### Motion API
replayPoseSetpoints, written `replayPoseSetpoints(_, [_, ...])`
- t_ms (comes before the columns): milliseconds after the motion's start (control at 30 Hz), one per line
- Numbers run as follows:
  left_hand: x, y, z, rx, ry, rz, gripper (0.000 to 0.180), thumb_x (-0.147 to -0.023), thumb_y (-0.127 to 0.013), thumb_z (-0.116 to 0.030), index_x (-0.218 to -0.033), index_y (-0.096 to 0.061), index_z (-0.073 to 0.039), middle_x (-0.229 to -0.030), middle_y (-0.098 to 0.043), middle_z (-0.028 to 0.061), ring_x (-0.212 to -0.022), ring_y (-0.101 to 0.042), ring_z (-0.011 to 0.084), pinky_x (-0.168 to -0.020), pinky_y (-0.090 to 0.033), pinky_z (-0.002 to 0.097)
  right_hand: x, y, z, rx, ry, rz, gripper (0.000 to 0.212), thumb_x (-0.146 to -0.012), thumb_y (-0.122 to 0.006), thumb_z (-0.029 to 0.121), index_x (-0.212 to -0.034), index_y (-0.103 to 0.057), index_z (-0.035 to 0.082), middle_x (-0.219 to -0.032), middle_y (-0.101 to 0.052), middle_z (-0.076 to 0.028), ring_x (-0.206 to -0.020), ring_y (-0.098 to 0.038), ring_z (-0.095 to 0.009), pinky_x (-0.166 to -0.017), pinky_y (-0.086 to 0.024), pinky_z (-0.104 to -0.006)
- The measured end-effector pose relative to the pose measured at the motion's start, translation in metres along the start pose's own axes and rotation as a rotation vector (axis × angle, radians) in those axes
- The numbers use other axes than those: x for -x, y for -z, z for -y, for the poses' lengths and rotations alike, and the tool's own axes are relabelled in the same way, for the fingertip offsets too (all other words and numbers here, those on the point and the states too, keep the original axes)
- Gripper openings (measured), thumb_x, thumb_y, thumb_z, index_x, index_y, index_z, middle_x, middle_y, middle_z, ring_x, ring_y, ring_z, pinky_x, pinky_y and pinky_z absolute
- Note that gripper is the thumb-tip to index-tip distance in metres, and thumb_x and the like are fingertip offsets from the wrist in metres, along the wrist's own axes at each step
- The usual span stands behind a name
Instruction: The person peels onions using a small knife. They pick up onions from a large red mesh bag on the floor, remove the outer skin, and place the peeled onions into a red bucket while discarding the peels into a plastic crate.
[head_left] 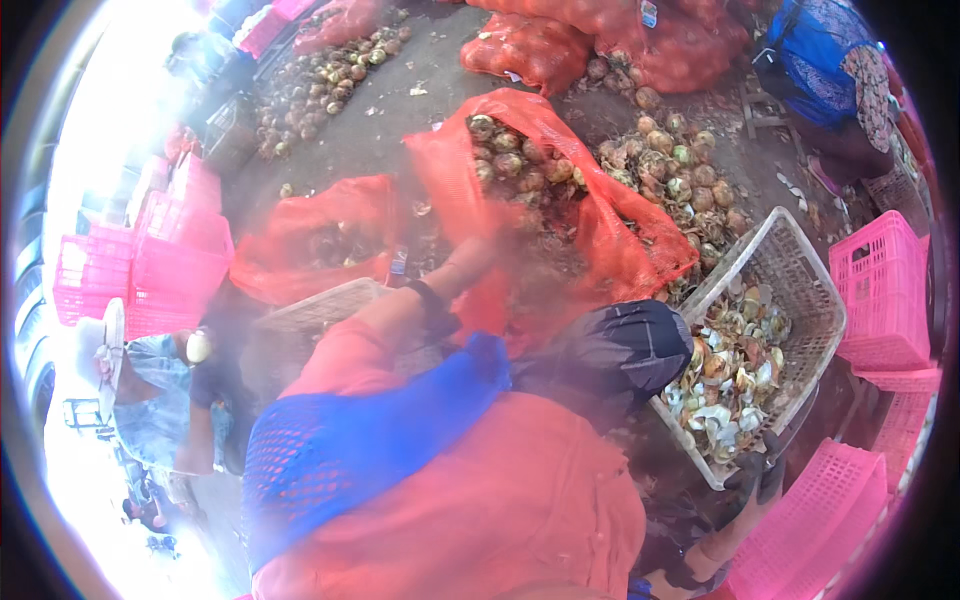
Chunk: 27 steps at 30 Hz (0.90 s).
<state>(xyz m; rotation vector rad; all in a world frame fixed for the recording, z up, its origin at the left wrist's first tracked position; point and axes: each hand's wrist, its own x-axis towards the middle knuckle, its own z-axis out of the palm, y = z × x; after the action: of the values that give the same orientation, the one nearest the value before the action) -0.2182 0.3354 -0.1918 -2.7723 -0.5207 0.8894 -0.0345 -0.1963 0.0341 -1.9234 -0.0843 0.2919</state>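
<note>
The near middle is blocked by a salmon-red top and blue mesh cloth; onions are held in an open red net bag beyond. By the near corner of the pale crate, half filled with peelings, a dark-gloved hand is seen (its grip and owner cannot be told), while a bare forearm is lost in blur at the bag. The grey ground is littered with scraps and flanked by pink crates.

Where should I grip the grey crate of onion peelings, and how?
Probably grip the grey crate by its far short rim, coming from above: that edge is exposed and free of hands, while the onion peelings lie heaped toward the near end.
</note>
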Motion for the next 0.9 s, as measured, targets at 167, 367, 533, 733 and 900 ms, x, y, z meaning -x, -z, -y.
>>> replayPoseSetpoints(167, [0.085, 0.122, -0.072, 1.086, 0.224, -0.243, 0.039, -0.088, -0.056, -0.039, -0.091, -0.069, -0.002, -0.080, -0.068, 0.0191, -0.071, -0.069, 0.0322, -0.065, -0.055, 0.0432, 0.016, -0.005, 0.022, 0.058, 0.032, 0.011, 0.050, -0.090, -0.061, 0.027, -0.129, -0.052, -0.003, -0.077, -0.057, -0.003, -0.055, -0.049, -0.006, -0.050, -0.034, -0.0188])
replayPoseSetpoints(367, [0.093, -0.021, -0.040, 1.730, 0.319, 0.134, 0.024, -0.083, -0.057, 0.001, -0.104, -0.069, 0.001, -0.094, -0.071, 0.0114, -0.084, -0.068, 0.0193, -0.072, -0.054, 0.0369, -0.013, -0.041, 0.019, -0.025, 0.078, -0.015, 0.051, -0.087, -0.064, 0.028, -0.127, -0.054, -0.003, -0.078, -0.058, -0.002, -0.053, -0.047, -0.005, -0.047, -0.031, -0.0184])
replayPoseSetpoints(533, [0.096, -0.098, -0.021, 2.003, 0.549, 0.111, 0.034, -0.089, -0.048, -0.003, -0.121, -0.059, -0.001, -0.104, -0.066, 0.0171, -0.090, -0.066, 0.0279, -0.074, -0.055, 0.0450, -0.013, -0.041, 0.009, 0.043, 0.004, -0.003, 0.050, -0.087, -0.063, 0.026, -0.126, -0.054, -0.004, -0.076, -0.057, -0.002, -0.053, -0.044, -0.005, -0.050, -0.030, -0.0196])
replayPoseSetpoints(733, [0.082, -0.115, 0.000, 2.037, 0.593, -0.044, 0.050, -0.073, -0.074, -0.008, -0.120, -0.060, 0.000, -0.104, -0.068, 0.0089, -0.092, -0.065, 0.0237, -0.082, -0.053, 0.0376, -0.022, -0.047, 0.007, 0.088, -0.004, -0.053, 0.049, -0.088, -0.062, 0.028, -0.125, -0.054, -0.004, -0.076, -0.057, -0.004, -0.054, -0.044, -0.006, -0.051, -0.030, -0.0196])
replayPoseSetpoints(900, [0.080, 0.030, -0.009, 0.986, 0.421, -0.811, 0.072, -0.072, -0.075, -0.014, -0.137, -0.045, -0.004, -0.129, -0.054, 0.0200, -0.119, -0.053, 0.0347, -0.104, -0.042, 0.0436, -0.027, -0.050, -0.005, 0.011, -0.035, -0.015, 0.045, -0.090, -0.061, 0.023, -0.126, -0.053, -0.002, -0.079, -0.058, -0.005, -0.054, -0.045, -0.006, -0.051, -0.033, -0.0198])
